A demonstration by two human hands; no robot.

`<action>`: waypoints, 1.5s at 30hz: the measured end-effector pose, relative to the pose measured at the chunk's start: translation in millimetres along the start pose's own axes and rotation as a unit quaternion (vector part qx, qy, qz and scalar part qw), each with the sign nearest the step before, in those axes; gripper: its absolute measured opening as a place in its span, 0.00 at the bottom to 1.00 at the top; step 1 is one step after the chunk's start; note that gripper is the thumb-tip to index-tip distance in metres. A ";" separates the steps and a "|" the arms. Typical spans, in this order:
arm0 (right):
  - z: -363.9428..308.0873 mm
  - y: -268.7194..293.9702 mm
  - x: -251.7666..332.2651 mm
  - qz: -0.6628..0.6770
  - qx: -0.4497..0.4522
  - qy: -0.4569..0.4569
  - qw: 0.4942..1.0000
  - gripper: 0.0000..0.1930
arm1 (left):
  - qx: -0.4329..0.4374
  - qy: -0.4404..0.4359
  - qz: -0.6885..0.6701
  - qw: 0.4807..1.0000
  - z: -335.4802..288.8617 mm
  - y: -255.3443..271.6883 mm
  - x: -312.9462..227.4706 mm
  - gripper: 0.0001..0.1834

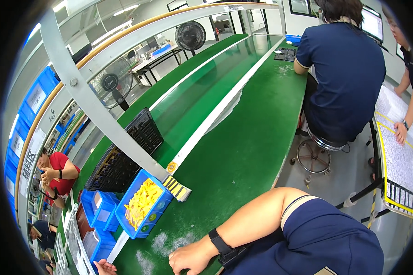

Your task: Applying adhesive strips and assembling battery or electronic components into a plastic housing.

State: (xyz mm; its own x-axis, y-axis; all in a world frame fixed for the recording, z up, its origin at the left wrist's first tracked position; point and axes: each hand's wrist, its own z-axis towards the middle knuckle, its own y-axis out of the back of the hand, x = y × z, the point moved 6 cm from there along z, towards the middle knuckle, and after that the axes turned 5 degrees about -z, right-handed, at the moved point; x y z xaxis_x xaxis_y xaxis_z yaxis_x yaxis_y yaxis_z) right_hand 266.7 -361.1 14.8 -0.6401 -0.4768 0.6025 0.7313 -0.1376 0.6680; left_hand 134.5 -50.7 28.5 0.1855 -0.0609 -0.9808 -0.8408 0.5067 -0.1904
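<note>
My right hand (191,258) is low on the green worktable (234,178), back of the hand up, beside pale whitish smudges. Its fingers bend down toward the lower picture edge, which hides whether anything is in them. Only some fingers of my left hand (106,267) show at the lower edge, slightly bent and apart, with nothing visible in them. Just beyond that hand stands a small blue bin (106,245). A larger blue bin (154,219), heaped with small yellow pieces (143,201), lies between and beyond my hands.
Another blue bin (88,206) sits left of the yellow pieces. A grey metal post (119,137) with a striped foot rises from the table. Black trays (124,160) lean behind it. A co-worker (344,78) sits on a stool at the right; another person stands by a side table (399,160).
</note>
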 end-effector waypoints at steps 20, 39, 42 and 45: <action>6.6 14.4 -35.6 0.452 0.074 -0.236 0.857 0.11 | 0.534 -0.162 -0.159 0.815 -154.3 -220.4 -123.2 0.19; -8.4 -1.4 -37.5 0.472 0.171 -0.208 0.839 0.15 | 0.635 -0.212 -0.263 0.694 -184.4 -234.9 -182.6 0.03; -9.9 -4.0 -42.3 0.483 0.179 -0.216 0.830 0.15 | 0.568 -0.271 -0.360 0.689 -183.2 -224.7 -162.4 0.04; -8.6 0.9 -38.9 0.488 0.182 -0.227 0.823 0.15 | 0.607 -0.247 -0.315 0.687 -177.0 -225.1 -174.7 0.04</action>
State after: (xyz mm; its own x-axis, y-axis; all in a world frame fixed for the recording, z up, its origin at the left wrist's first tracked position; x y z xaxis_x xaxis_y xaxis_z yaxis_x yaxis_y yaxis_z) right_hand 294.2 -350.2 -11.8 0.1270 0.1780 0.9758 0.8835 0.4269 -0.1928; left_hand 201.3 -306.4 235.2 0.7203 -0.4491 -0.5287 0.4728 0.8755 -0.0996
